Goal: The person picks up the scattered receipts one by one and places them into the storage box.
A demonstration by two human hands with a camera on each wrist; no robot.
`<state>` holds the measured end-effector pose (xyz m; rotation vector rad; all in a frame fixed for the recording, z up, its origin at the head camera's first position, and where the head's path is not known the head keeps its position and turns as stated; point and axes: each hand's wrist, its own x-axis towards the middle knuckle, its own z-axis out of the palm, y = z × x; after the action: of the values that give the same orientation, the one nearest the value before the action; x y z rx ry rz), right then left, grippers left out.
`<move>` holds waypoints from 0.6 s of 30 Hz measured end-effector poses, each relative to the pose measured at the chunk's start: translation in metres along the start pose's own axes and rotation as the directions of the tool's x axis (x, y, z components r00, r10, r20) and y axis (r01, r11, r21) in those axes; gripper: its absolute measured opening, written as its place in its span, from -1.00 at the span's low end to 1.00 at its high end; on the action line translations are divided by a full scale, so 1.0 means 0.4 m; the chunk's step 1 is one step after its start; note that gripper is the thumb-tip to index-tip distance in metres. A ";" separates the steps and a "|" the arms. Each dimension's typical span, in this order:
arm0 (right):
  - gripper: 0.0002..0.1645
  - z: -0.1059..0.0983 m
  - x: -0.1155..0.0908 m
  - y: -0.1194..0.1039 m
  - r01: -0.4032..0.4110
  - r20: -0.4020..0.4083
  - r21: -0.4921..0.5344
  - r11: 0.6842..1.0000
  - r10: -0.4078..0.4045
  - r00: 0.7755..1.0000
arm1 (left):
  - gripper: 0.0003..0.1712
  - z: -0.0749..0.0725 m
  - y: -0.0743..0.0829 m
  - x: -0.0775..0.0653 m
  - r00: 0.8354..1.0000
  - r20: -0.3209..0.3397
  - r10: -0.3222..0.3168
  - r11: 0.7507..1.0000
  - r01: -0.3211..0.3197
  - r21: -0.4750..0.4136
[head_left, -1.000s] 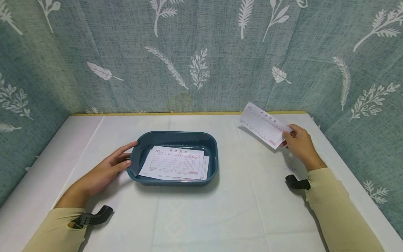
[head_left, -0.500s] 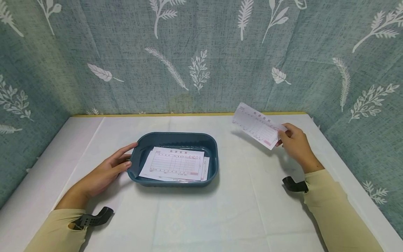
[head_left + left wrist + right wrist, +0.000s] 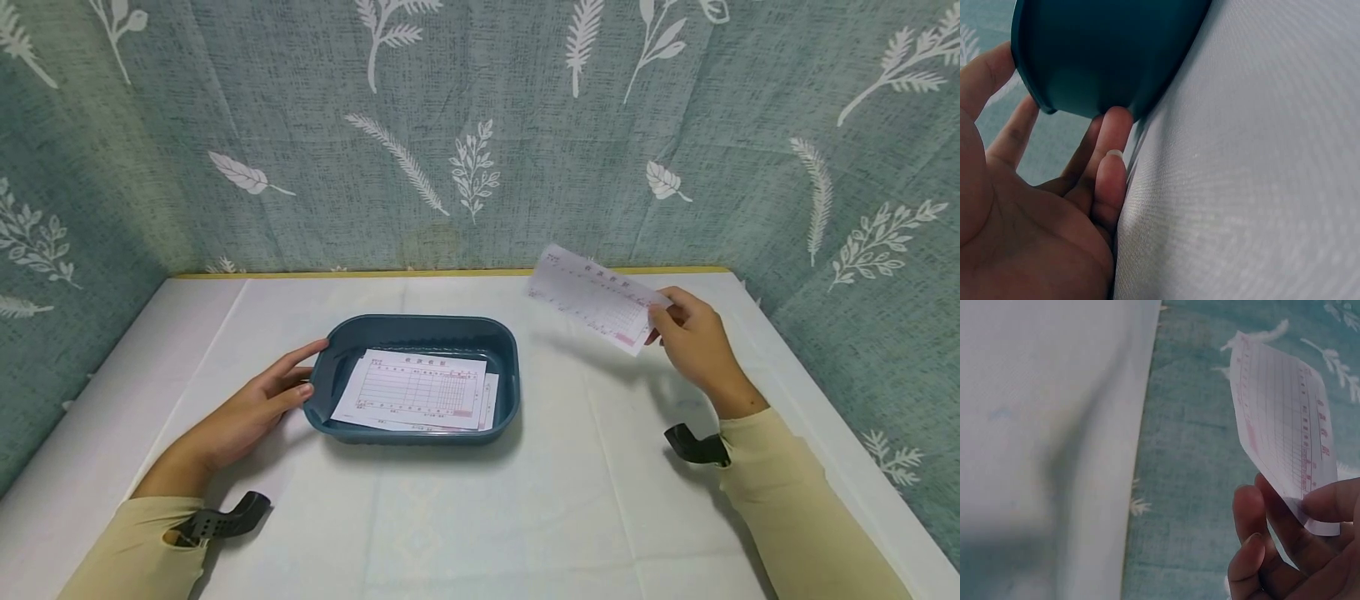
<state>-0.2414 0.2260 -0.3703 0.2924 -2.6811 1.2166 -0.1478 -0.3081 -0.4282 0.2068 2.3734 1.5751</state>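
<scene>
My right hand (image 3: 693, 337) pinches a printed receipt slip (image 3: 588, 296) by its near right end, between thumb and fingers. The slip hangs above the table, tilted, its far end to the left; the right wrist view also shows the slip (image 3: 1282, 415) bending slightly. On the left, my left hand (image 3: 251, 408) touches the left end of a dark blue plastic tray (image 3: 510, 358) with spread, relaxed fingers. In the left wrist view, fingertips rest against the tray's outer wall (image 3: 1104, 56). Inside the tray lies a small stack of similar slips (image 3: 420, 387), slightly fanned.
A white cloth covers the table (image 3: 525, 517). Behind it and at both sides hangs a green-grey curtain (image 3: 517, 150) with white leaf prints, meeting the table at a yellow edge. A black wrist mount (image 3: 697, 446) sticks out from each sleeve.
My right hand has moved a little to the left with the slip, toward the tray. The left hand, the tray and the stack have stayed in place.
</scene>
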 end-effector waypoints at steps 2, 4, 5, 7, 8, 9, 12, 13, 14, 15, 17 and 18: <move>-0.61 0.003 -0.004 -0.010 0.018 0.006 0.007 1.000 -0.018 1.000 | -0.28 0.000 0.000 -0.001 1.000 -0.001 -0.002 1.000 0.002 0.001; -0.62 0.005 -0.008 -0.020 0.031 0.014 0.015 0.999 -0.031 0.999 | -0.28 0.000 0.000 -0.001 1.000 -0.001 -0.004 1.000 0.004 0.000; -0.63 0.005 -0.010 -0.025 0.035 0.019 0.014 0.999 -0.035 0.999 | -0.28 0.000 0.000 -0.001 1.000 -0.001 -0.004 1.000 0.004 0.000; -0.64 0.006 -0.015 -0.035 0.045 0.033 0.011 0.999 -0.045 0.998 | -0.28 0.000 -0.001 -0.001 1.000 -0.002 -0.006 1.000 0.006 0.000; -0.65 0.007 -0.018 -0.039 0.052 0.040 0.008 0.999 -0.052 0.998 | -0.28 0.000 -0.001 -0.001 1.000 -0.003 -0.007 1.000 0.007 0.001; -0.66 0.008 -0.020 -0.044 0.060 0.048 0.006 0.998 -0.061 0.997 | -0.28 0.001 -0.001 -0.001 1.000 -0.003 -0.008 1.000 0.008 0.001; -0.68 0.011 -0.027 -0.057 0.082 0.072 0.007 0.997 -0.083 0.994 | -0.27 0.001 0.000 -0.001 1.000 -0.004 -0.009 1.000 0.009 -0.003; -0.68 0.011 -0.029 -0.062 0.088 0.076 0.008 0.996 -0.089 0.993 | -0.27 0.001 0.000 -0.001 1.000 -0.003 -0.008 1.000 0.008 -0.005; -0.68 0.012 -0.032 -0.067 0.092 0.080 0.008 0.996 -0.093 0.992 | -0.27 0.001 -0.001 -0.001 1.000 -0.003 -0.007 1.000 0.007 -0.008; -0.69 0.011 -0.034 -0.071 0.097 0.084 0.007 0.995 -0.097 0.992 | -0.27 0.001 -0.001 -0.001 1.000 -0.003 -0.007 1.000 0.007 -0.008; -0.69 0.011 -0.038 -0.079 0.105 0.087 0.006 0.994 -0.106 0.991 | -0.28 -0.001 -0.002 0.000 1.000 -0.003 -0.010 1.000 0.010 -0.002; -0.69 0.010 -0.041 -0.083 0.109 0.090 0.005 0.994 -0.109 0.990 | -0.27 -0.001 -0.002 0.000 1.000 -0.002 -0.013 1.000 0.013 0.001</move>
<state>-0.2177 0.2032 -0.3530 0.4981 -2.7006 1.1982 -0.1480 -0.3086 -0.4288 0.1896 2.3729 1.5690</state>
